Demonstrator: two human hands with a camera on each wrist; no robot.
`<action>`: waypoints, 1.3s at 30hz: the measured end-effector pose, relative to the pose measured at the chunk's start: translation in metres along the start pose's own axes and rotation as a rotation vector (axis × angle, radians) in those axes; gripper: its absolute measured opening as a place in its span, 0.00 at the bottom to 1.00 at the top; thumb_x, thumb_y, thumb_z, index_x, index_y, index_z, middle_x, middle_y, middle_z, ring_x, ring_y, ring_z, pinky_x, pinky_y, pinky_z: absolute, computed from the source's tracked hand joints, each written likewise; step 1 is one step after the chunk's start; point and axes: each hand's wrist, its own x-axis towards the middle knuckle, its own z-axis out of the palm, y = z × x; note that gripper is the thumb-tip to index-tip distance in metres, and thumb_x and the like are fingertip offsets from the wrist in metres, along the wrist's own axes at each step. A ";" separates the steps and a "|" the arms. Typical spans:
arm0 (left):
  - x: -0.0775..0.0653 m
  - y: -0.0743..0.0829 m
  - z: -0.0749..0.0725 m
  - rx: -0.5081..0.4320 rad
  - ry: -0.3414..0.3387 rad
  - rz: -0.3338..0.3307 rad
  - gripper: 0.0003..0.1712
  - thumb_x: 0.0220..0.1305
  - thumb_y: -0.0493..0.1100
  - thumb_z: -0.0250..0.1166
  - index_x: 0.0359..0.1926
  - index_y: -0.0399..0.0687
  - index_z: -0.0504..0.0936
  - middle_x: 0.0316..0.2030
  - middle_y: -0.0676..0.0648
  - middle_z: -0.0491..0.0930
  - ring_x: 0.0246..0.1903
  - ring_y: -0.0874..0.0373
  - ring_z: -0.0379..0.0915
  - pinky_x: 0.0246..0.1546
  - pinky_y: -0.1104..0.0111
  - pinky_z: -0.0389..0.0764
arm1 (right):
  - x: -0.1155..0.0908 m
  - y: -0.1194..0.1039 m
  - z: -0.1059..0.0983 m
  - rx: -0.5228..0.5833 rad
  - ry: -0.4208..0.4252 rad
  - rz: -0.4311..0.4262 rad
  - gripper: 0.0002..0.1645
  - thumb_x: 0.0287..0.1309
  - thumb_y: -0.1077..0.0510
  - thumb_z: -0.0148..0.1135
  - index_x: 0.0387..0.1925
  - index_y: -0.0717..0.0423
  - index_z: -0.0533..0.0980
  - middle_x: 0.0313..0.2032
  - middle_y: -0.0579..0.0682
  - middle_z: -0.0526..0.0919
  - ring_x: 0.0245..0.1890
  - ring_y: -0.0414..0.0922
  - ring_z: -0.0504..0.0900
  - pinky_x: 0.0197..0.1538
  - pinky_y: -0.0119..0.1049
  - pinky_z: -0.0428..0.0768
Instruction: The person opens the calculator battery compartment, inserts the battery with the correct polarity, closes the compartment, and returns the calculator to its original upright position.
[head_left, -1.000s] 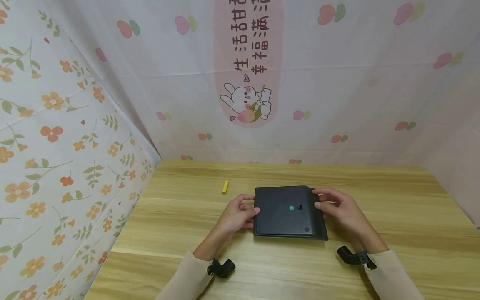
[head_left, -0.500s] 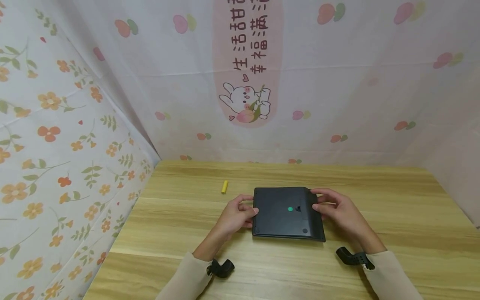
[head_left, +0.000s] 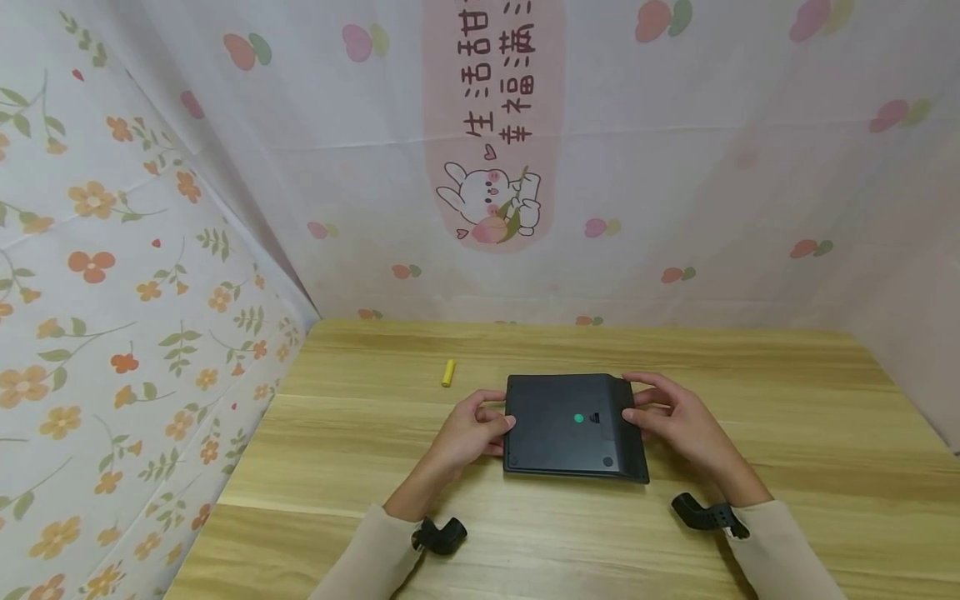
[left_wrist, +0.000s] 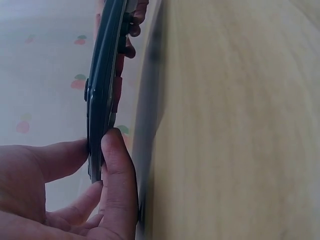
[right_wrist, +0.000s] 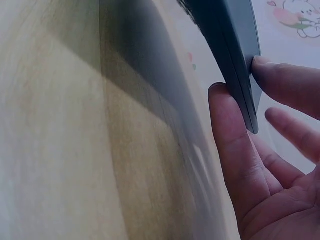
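A black desk calculator [head_left: 558, 425] is held back side up, with a green round sticker and a small battery cover on its back. In the left wrist view, raised keys show on the underside of the calculator [left_wrist: 102, 75], above the table. My left hand [head_left: 468, 429] pinches its left edge, thumb on the back and fingers beneath. At the opposite edge my right hand [head_left: 678, 421] pinches it likewise; in the right wrist view the calculator's corner [right_wrist: 242, 75] sits between thumb and forefinger. Behind and left of it, a yellow battery [head_left: 447, 373] lies on the table.
The wood-grain table [head_left: 337, 467] spreads under both hands, and the calculator casts a shadow on it. A printed curtain [head_left: 637, 192] rises at the table's back edge. Floral cloth [head_left: 112, 358] hangs along the left side. Black wrist straps with camera mounts sit at both cuffs.
The calculator and both hands have shifted very slightly left in the head view, as has the scene. Both hands keep their grip at the two edges.
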 end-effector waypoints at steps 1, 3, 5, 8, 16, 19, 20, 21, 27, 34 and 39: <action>0.000 0.000 0.000 0.000 0.001 -0.001 0.28 0.77 0.37 0.70 0.73 0.37 0.76 0.41 0.42 0.85 0.32 0.55 0.83 0.37 0.62 0.90 | 0.000 0.000 0.000 0.001 -0.002 -0.001 0.39 0.73 0.63 0.72 0.79 0.63 0.68 0.54 0.68 0.82 0.43 0.48 0.91 0.43 0.43 0.91; 0.000 0.000 -0.001 0.001 0.002 -0.001 0.28 0.77 0.37 0.70 0.73 0.38 0.76 0.41 0.42 0.85 0.32 0.55 0.83 0.37 0.62 0.90 | 0.000 -0.001 0.001 0.006 -0.004 0.005 0.40 0.73 0.63 0.73 0.79 0.64 0.67 0.55 0.68 0.82 0.43 0.48 0.91 0.42 0.43 0.91; 0.000 0.001 -0.001 -0.001 0.002 -0.003 0.28 0.77 0.38 0.70 0.74 0.38 0.76 0.41 0.42 0.85 0.32 0.54 0.82 0.38 0.62 0.90 | 0.001 -0.002 0.001 0.013 -0.007 0.008 0.42 0.73 0.63 0.73 0.80 0.66 0.65 0.55 0.68 0.82 0.42 0.47 0.91 0.42 0.43 0.91; 0.000 0.002 -0.001 -0.004 0.001 -0.006 0.29 0.77 0.38 0.71 0.74 0.39 0.76 0.41 0.42 0.84 0.32 0.54 0.82 0.38 0.61 0.90 | 0.001 -0.003 0.001 0.020 -0.007 0.019 0.43 0.73 0.63 0.73 0.81 0.67 0.64 0.55 0.68 0.83 0.42 0.47 0.91 0.42 0.43 0.91; -0.001 0.004 -0.002 -0.027 -0.008 -0.010 0.32 0.75 0.37 0.72 0.75 0.38 0.75 0.41 0.43 0.82 0.32 0.54 0.82 0.38 0.62 0.89 | 0.003 -0.004 0.001 0.002 -0.005 0.034 0.46 0.73 0.62 0.73 0.82 0.67 0.61 0.55 0.67 0.83 0.42 0.46 0.90 0.43 0.43 0.91; -0.001 0.003 -0.003 -0.034 -0.009 -0.013 0.32 0.75 0.37 0.72 0.75 0.37 0.75 0.41 0.43 0.82 0.31 0.54 0.82 0.38 0.63 0.89 | 0.004 -0.003 0.002 -0.001 -0.006 0.034 0.46 0.73 0.61 0.73 0.82 0.68 0.62 0.55 0.67 0.83 0.42 0.46 0.90 0.43 0.42 0.91; -0.001 0.003 -0.003 -0.034 -0.010 -0.014 0.32 0.75 0.37 0.72 0.75 0.37 0.75 0.42 0.43 0.81 0.31 0.54 0.82 0.38 0.63 0.89 | 0.003 -0.003 0.002 -0.002 -0.007 0.035 0.46 0.73 0.61 0.73 0.82 0.68 0.61 0.56 0.67 0.83 0.42 0.46 0.90 0.43 0.42 0.91; -0.002 0.003 -0.003 -0.033 -0.010 -0.015 0.32 0.74 0.37 0.72 0.75 0.37 0.75 0.42 0.43 0.82 0.31 0.54 0.82 0.38 0.63 0.89 | 0.003 -0.003 0.002 -0.005 -0.007 0.036 0.46 0.73 0.61 0.73 0.82 0.68 0.61 0.56 0.67 0.83 0.42 0.45 0.90 0.43 0.42 0.91; -0.002 0.003 -0.002 -0.018 -0.007 -0.020 0.32 0.74 0.36 0.72 0.75 0.38 0.76 0.43 0.42 0.82 0.32 0.54 0.83 0.38 0.62 0.90 | 0.001 -0.002 0.002 -0.017 -0.013 0.045 0.46 0.73 0.61 0.73 0.82 0.69 0.62 0.56 0.67 0.82 0.42 0.45 0.90 0.43 0.42 0.91; -0.002 0.002 -0.002 0.003 0.001 -0.012 0.31 0.74 0.36 0.73 0.74 0.39 0.77 0.43 0.42 0.83 0.32 0.54 0.83 0.38 0.62 0.90 | 0.002 -0.002 -0.001 -0.050 -0.021 0.076 0.45 0.72 0.59 0.75 0.81 0.69 0.64 0.51 0.61 0.85 0.40 0.47 0.90 0.43 0.41 0.90; -0.002 0.003 -0.001 0.018 0.010 -0.009 0.31 0.74 0.36 0.73 0.74 0.38 0.78 0.43 0.42 0.82 0.32 0.54 0.83 0.38 0.62 0.90 | 0.003 -0.002 -0.001 -0.041 -0.035 0.122 0.46 0.71 0.58 0.76 0.80 0.71 0.64 0.49 0.60 0.88 0.42 0.48 0.91 0.45 0.42 0.90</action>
